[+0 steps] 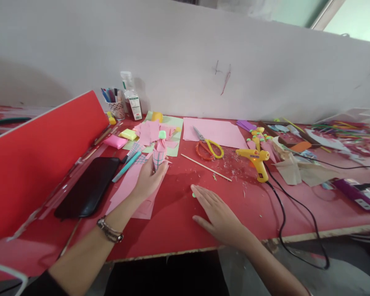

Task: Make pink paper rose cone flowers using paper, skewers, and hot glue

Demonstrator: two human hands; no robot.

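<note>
My left hand is closed round the lower end of a pink paper cone with a grid pattern, held upright and topped by a small green ball. My right hand lies flat on the red table, fingers stretched out and together, palm down. A tiny green bit sits at its fingertips. A thin wooden stick lies just beyond the right hand. Pink paper sheets lie under the left hand.
Yellow-handled scissors rest on a pink sheet. A yellow glue gun with a black cord stands to the right, near paper scraps. A black phone, teal pen, red board, pen cup and bottle stand left.
</note>
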